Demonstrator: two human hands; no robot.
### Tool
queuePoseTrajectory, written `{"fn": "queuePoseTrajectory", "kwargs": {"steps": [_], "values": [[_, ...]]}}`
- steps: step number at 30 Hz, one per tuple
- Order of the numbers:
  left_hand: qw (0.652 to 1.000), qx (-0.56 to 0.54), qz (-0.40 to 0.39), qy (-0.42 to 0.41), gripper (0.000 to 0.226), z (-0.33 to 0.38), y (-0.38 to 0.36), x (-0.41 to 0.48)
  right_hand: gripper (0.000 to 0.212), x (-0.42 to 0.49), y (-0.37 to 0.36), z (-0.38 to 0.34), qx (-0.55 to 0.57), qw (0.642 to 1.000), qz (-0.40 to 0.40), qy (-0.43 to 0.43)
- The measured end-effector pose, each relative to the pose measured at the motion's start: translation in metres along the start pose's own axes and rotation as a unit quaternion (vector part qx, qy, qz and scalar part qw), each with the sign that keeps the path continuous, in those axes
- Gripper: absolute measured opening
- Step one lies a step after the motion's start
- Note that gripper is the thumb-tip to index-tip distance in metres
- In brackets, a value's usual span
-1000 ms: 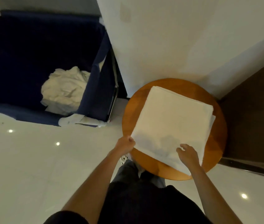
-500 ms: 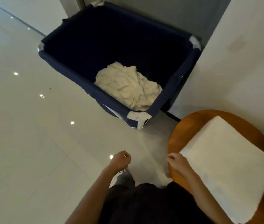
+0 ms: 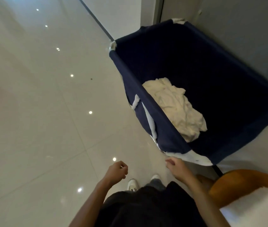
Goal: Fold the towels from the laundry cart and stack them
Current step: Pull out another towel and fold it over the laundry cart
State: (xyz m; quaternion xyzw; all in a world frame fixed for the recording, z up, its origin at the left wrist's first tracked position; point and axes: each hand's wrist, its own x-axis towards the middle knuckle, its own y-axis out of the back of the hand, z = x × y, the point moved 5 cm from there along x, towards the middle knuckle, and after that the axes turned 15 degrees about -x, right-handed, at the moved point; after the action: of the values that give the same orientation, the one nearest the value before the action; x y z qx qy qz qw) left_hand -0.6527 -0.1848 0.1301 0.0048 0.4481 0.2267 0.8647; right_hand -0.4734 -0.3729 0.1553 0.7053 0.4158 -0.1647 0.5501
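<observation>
Nearest, below both wrists, a pair of white shoes (image 3: 132,185) stands on the glossy pale tiled floor (image 3: 48,120). The left hand (image 3: 116,172) hangs in front of the body with its fingers loosely curled and nothing in them. The right hand (image 3: 176,167) is level with it and a little apart, also loosely curled and empty. It sits just short of the near corner of the cart, and whether it touches the fabric there cannot be told.

Down and to the right of the right hand is the round orange-brown wooden table (image 3: 225,185), with a flat folded white towel (image 3: 261,208) lying on it at the frame's edge. How many layers that stack has is not visible.

Beyond the right hand stands the navy fabric laundry cart (image 3: 212,71), open at the top. Inside it, near the side facing the hands, lies one crumpled cream towel (image 3: 176,108), and the rest of the cart's bottom looks dark and bare. A grey wall (image 3: 244,22) rises behind the cart.

As a judgement, the task is well along: folded work is on the table, and what shows in the cart is this single heap, to be lifted out, folded and stacked.
</observation>
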Motion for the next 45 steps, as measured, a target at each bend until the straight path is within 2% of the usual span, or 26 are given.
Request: {"fn": "queuePoseTrajectory", "kwargs": {"steps": [4,8,12,16,19,25,31,37,42,45], "values": [[1.0,0.023,-0.003,0.01,0.017,0.013,0.028,0.021,0.03,0.032,0.015,-0.037,-0.025,0.999,0.0,0.025],[0.999,0.042,0.014,0.0,0.017,0.056,0.06,0.058,0.028,0.073,0.046,-0.074,-0.009,0.998,0.023,0.057],[0.998,0.063,0.023,-0.023,0.016,0.126,0.087,0.109,0.024,0.121,0.101,-0.11,0.079,0.99,0.087,0.083],[0.992,0.107,0.013,-0.061,0.015,0.212,0.104,0.15,0.022,0.162,0.152,-0.128,0.121,0.984,0.113,0.064],[0.986,0.137,0.005,-0.098,0.015,0.277,0.106,0.18,0.018,0.193,0.173,-0.128,0.11,0.987,0.113,0.038],[0.965,0.205,-0.082,-0.144,0.018,0.367,0.072,0.228,0.019,0.231,0.169,-0.113,0.13,0.988,0.069,-0.036],[0.936,0.284,-0.185,-0.095,0.021,0.398,0.029,0.305,0.025,0.276,0.153,-0.1,0.186,0.977,0.036,-0.102],[0.907,0.339,-0.243,-0.056,0.014,0.415,-0.001,0.397,0.028,0.349,0.165,-0.085,0.222,0.958,0.017,-0.181],[0.901,0.343,-0.263,-0.045,0.035,0.419,-0.027,0.479,0.029,0.447,0.164,-0.071,0.232,0.95,-0.01,-0.208],[0.898,0.354,-0.26,-0.036,0.038,0.405,-0.043,0.534,0.026,0.511,0.148,-0.054,0.23,0.947,-0.032,-0.223]]}}
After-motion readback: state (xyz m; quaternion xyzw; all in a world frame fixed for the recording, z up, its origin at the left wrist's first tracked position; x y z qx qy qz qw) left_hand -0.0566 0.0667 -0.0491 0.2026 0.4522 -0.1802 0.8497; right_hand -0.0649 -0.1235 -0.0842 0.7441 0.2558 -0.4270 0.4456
